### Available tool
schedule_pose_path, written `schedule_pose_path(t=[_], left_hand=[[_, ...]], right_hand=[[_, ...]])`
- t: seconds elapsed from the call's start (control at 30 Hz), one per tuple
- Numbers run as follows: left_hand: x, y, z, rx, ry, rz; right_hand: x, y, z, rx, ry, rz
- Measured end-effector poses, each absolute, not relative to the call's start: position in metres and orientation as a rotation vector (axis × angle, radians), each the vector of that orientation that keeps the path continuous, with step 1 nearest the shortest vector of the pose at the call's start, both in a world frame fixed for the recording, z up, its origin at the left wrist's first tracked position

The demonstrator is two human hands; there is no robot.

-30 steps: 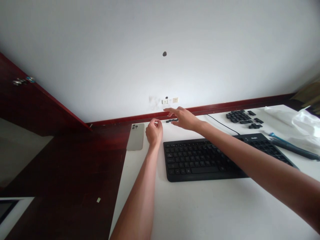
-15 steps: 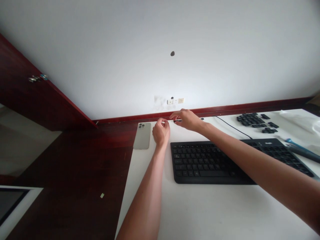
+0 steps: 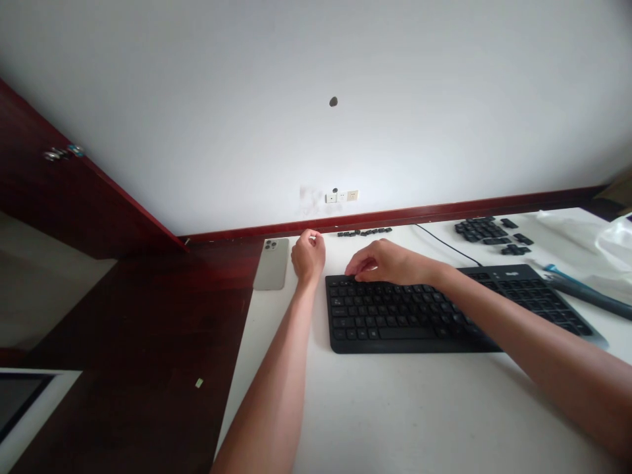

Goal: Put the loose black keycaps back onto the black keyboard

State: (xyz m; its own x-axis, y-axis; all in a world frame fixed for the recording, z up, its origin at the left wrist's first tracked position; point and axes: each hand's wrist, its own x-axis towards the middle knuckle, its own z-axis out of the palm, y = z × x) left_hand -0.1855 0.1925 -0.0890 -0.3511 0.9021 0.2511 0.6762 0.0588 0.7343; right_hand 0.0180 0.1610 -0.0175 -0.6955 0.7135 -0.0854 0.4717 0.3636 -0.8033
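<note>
Right hand [image 3: 390, 262] at top edge of keyboard [image 3: 409, 316], left hand [image 3: 308, 258] beside phone [image 3: 270, 264].

Face-down smartphone [image 3: 270, 264] below white wall sockets [image 3: 342, 196]

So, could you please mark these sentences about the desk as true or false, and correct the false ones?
The right hand is over the top rows of the black keyboard. True.
The smartphone lies on the keyboard. False: it lies on the desk, left of the keyboard.
A row of loose black keycaps lies along the wall. True.
The left hand holds the white plastic bag. False: the bag lies at the desk's far right; the left hand is beside the smartphone.
</note>
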Motion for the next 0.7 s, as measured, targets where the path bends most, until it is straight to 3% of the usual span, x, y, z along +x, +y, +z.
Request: schedule_pose_path(t=[0.7], left_hand=[[-0.185, 0.191, -0.087, 1.669, 2.085, 1.148]], right_hand=[[0.003, 0.146, -0.026, -1.092, -2.587, 0.719]])
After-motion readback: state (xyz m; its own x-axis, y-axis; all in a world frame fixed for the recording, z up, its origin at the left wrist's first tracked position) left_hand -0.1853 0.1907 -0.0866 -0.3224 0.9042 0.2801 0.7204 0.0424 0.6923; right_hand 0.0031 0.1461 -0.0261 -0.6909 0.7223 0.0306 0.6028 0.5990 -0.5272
